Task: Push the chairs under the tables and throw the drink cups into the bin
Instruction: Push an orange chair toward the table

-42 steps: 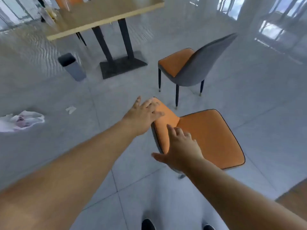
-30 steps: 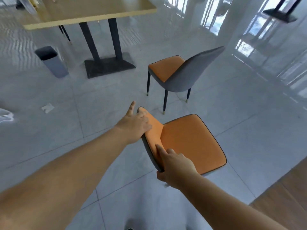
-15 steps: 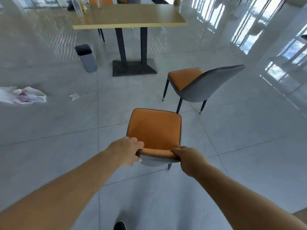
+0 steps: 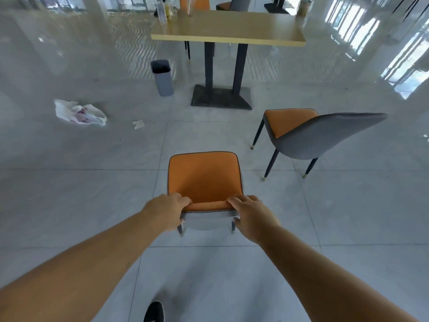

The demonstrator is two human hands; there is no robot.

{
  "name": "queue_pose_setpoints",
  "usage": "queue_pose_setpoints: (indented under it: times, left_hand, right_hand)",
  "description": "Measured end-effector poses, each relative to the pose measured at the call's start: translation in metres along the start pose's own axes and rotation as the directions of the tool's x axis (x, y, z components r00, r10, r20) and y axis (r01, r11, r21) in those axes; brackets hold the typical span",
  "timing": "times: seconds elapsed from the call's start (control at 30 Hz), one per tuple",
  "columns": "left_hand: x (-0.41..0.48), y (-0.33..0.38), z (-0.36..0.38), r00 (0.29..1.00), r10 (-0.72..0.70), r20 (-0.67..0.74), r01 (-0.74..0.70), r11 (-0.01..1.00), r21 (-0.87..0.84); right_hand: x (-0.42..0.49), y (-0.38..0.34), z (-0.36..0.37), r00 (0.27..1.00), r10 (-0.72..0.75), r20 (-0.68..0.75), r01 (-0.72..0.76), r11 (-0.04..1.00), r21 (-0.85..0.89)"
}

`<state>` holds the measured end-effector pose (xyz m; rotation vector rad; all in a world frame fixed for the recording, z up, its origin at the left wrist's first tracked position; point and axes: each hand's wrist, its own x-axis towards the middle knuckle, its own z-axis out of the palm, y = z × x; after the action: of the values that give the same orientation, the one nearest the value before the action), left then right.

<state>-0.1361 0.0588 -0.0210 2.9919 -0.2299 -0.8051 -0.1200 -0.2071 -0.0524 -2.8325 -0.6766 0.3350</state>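
Observation:
An orange-seated chair point(image 4: 204, 175) with a grey back stands right in front of me, its seat facing the wooden table point(image 4: 229, 29). My left hand point(image 4: 168, 211) grips the left end of its backrest top and my right hand point(image 4: 251, 214) grips the right end. A second orange and grey chair point(image 4: 311, 135) stands to the right, away from the table. A grey bin point(image 4: 162, 77) stands on the floor left of the table's black base. Drink cups point(image 4: 163, 9) stand at the table's far left end, and another cup point(image 4: 303, 6) at its far right.
A crumpled white bag point(image 4: 79, 112) and a scrap of paper point(image 4: 138, 124) lie on the tiled floor to the left. Another chair point(image 4: 193, 2) sits behind the table. My shoe point(image 4: 154, 311) shows at the bottom edge.
The chair has been turned so its seat faces the table, and both hands have closed on the backrest top. The table, bin and second chair sit more centrally in view.

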Motion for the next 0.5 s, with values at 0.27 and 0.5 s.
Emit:
queue_pose_setpoints:
  times: [0.27,0.5]
  left_hand:
    - [0.029,-0.036,0.000,0.995,0.033,-0.097,-0.047,0.988,-0.147]
    - [0.100,-0.096,-0.041,0.987,0.067,-0.145,-0.089,0.984,-0.155]
  right_hand:
    - [0.053,0.001,0.002,1.000,-0.018,0.018,0.018,1.000,-0.022]
    - [0.138,-0.007,-0.019,0.998,0.035,0.042,-0.034,0.999,-0.022]
